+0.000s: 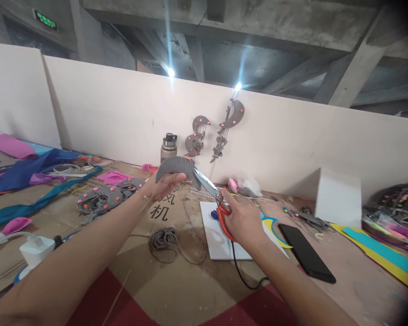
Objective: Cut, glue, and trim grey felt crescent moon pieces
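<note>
My left hand (168, 183) is closed on a grey crescent moon shape (177, 166), its surface seemingly wrapped in cord. The thumb presses on the inner curve. In my right hand (241, 215) is a pair of scissors (209, 184) with orange-red handles, fingers in the loops. The blades point up and left, and their tips meet the right part of the crescent. Whether they touch it or only overlap in view, I cannot tell. Below the hands, a loose bundle of grey cord (163, 240) lies on the cardboard (139, 271).
Dotted grey crescents (100, 199) lie left, beside coloured fabric strips (47, 165). Similar crescents (234, 113) hang on the white partition (122, 104). A bottle (169, 147) stands behind. To the right are a white board (221, 246), a black phone (306, 251) and coloured sheets (384, 251); a charger (36, 249) sits left.
</note>
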Motion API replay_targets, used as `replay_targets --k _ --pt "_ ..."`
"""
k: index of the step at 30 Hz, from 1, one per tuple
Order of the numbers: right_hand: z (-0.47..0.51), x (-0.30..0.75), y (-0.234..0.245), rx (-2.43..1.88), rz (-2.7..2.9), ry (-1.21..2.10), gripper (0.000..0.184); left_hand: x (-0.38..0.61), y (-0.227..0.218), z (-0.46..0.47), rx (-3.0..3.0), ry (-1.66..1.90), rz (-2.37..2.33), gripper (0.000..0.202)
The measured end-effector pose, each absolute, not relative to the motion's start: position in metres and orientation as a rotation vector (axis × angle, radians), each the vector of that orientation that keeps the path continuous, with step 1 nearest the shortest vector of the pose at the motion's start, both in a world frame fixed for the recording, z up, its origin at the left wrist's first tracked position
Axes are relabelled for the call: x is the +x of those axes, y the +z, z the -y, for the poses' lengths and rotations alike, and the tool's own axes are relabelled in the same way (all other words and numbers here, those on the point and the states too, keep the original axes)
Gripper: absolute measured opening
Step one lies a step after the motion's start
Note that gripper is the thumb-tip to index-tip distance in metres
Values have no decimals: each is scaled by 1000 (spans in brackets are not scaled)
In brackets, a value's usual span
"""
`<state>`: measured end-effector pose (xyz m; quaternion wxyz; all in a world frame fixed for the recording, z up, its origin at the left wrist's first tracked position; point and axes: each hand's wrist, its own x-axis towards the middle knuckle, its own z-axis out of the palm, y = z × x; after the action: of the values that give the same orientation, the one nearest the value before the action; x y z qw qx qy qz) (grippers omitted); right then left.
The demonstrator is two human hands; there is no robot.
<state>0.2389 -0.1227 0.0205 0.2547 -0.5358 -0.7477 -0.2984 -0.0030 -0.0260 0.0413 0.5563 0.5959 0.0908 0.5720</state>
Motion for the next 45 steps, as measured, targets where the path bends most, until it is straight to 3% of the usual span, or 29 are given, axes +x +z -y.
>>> replay_targets --k 13,20,24,35,45 --pt "125 236 19 -1552 2020 -911 46 4 38 25 1321 1372 -272 36" --pt "125 237 24 -1592 1908 -441 41 7 40 28 1199 1359 -277 18" --pt "122 238 25 -1447 1925 -223 51 9 39 27 1116 1349 -298 11" --pt "126 234 26 -1689 2047 -759 53 19 39 33 1134 1323 -341 14" --pt "125 238 26 -1767 1999 -849 53 27 36 42 1210 1306 -410 16"
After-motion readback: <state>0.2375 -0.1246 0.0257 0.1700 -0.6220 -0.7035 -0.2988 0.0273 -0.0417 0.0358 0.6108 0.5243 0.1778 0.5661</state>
